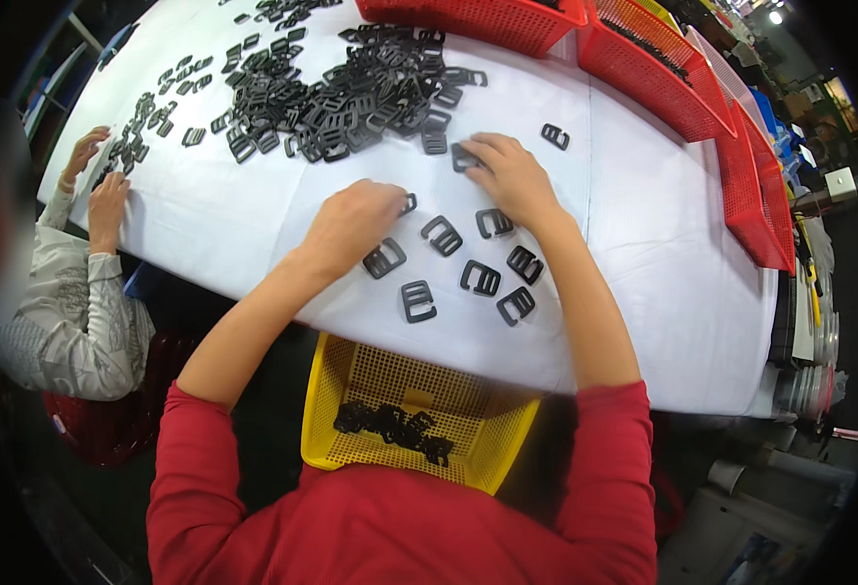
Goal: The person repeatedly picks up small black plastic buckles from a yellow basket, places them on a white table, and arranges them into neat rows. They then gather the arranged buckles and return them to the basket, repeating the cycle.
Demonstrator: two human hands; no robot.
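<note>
Black plastic strap buckles lie on the white-covered table. My left hand has its fingers closed on a buckle, most of which they cover. Farther to the right, my right hand pinches another buckle at the near edge of the big heap. Between my forearms several single buckles lie spread out, among them one by my left wrist, one nearest the table's front edge and one beside my right forearm. A lone buckle rests beyond my right hand.
Below the table edge in front of me, a yellow basket contains black buckles. Red plastic baskets line the far right side. At the left, a co-worker's hands are at a smaller group of buckles.
</note>
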